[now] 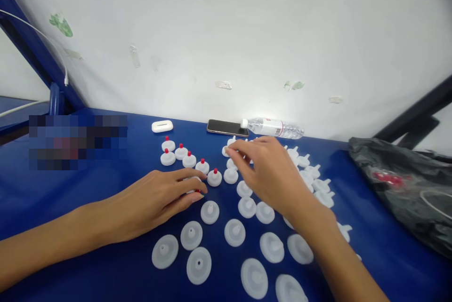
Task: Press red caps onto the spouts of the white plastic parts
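Several white round plastic caps [234,232] lie spread over a blue table [106,264]. A short row of caps fitted with red tips [189,159] stands at the back left. My left hand [158,198] rests on the table, its fingers closed around a white cap with a red tip [193,185]. My right hand [268,170] reaches over the spread caps, fingertips pinched at a white cap [228,150] near the back of the group.
A phone [226,127], a white earbud case [162,126] and a lying water bottle [273,128] sit along the white wall. A dark plastic bag [406,184] lies at the right. A white cable [52,48] hangs at the far left.
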A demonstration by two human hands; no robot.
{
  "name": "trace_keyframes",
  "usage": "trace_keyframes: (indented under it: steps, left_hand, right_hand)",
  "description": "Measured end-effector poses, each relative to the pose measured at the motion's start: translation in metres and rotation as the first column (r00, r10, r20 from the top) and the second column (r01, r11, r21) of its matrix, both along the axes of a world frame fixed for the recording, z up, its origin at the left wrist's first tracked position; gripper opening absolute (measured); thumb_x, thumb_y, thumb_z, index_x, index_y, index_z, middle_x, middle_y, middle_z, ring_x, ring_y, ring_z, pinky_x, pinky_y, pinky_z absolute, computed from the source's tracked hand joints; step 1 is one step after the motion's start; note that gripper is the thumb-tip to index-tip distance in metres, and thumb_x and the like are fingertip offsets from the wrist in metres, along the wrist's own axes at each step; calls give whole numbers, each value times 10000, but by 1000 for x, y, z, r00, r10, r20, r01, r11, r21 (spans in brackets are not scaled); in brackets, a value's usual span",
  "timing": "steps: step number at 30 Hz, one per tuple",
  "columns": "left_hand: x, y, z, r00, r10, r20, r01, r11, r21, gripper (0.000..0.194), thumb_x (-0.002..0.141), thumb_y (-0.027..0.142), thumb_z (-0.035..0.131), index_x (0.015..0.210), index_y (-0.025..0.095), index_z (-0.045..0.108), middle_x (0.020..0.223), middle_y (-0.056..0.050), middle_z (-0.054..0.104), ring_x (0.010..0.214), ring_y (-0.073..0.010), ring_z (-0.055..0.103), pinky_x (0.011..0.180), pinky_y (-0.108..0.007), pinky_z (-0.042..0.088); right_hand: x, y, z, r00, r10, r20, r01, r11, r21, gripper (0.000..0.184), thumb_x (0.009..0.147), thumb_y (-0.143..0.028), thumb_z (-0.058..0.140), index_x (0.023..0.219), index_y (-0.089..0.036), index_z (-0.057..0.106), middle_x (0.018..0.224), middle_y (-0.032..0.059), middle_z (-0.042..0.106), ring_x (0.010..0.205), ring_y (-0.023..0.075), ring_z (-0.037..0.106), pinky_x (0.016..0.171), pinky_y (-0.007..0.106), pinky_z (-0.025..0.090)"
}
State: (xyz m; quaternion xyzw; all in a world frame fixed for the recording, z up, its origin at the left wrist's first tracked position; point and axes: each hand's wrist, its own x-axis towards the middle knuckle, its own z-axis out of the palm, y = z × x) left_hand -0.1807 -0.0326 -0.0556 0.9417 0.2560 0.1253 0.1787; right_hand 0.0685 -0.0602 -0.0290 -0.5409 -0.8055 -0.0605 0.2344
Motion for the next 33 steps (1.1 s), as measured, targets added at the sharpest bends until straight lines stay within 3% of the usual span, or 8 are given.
trace_keyframes:
  steps: [4,8,11,18,24,27,30,33]
  left_hand:
    - [-1,1,-1,999,13,-52,-14,1000,-17,301,1081,301,399,1251,288,648,1443,-34,603,1235,-241,652,959,-295,514]
    - [-1,0,-5,998,38,-42,-39,999,-19,315,1091,323,372,1230,281,651,1484,-34,576,1324,-250,588,1021,-314,492]
    - [-1,0,-7,998,41,-44,-41,999,-5,331,1091,330,369,1244,285,659,1504,-42,559,1326,-258,585,1003,-317,505]
    - [0,1,-7,998,49,-41,-49,999,4,323,1075,282,381,1212,280,674,1477,-37,552,1086,-208,707,929,-305,545]
    - [1,2,-12,998,47,50,-49,998,39,351,1066,191,352,1320,282,576,1357,-42,627,1081,-194,684,893,-315,551]
    - [1,1,-11,997,61,53,-64,997,47,351,1056,175,354,1298,281,585,1302,-32,654,1020,-181,691,848,-290,549]
    - [1,1,-12,994,104,24,-106,991,82,306,1048,225,411,1279,278,605,1294,-31,652,884,-164,700,711,-257,542]
    - [0,4,-15,994,101,32,-104,988,114,296,1053,229,420,1257,268,631,1293,-31,650,923,-165,699,708,-246,538]
  right_hand:
    - [24,5,0,978,-180,109,191,976,-104,207,994,-229,554,1000,-245,760,820,29,783,714,236,706,613,335,409]
    - [43,7,-2,912,-337,233,387,897,-216,176,911,-169,633,949,-259,780,844,49,790,736,263,713,581,329,397]
    - [51,6,0,877,-395,275,463,847,-261,184,892,-150,644,941,-252,789,913,72,792,784,271,716,589,326,409]
    - [63,6,10,862,-435,260,507,740,-442,122,828,-181,726,869,-275,793,930,31,790,825,244,720,647,316,482]
    - [62,-1,18,909,-384,165,397,669,-628,105,779,-191,785,754,-293,785,859,-25,798,791,200,736,637,289,512]
    - [60,-4,17,906,-391,162,388,614,-687,158,740,-130,778,740,-288,780,816,-29,794,733,193,740,588,282,508]
    - [62,-4,11,911,-382,155,372,597,-711,226,703,-57,735,740,-277,771,794,-29,790,681,190,740,563,275,505]
    - [66,-3,3,924,-365,113,321,582,-747,291,675,0,667,753,-267,755,730,-35,776,636,184,734,532,257,496]
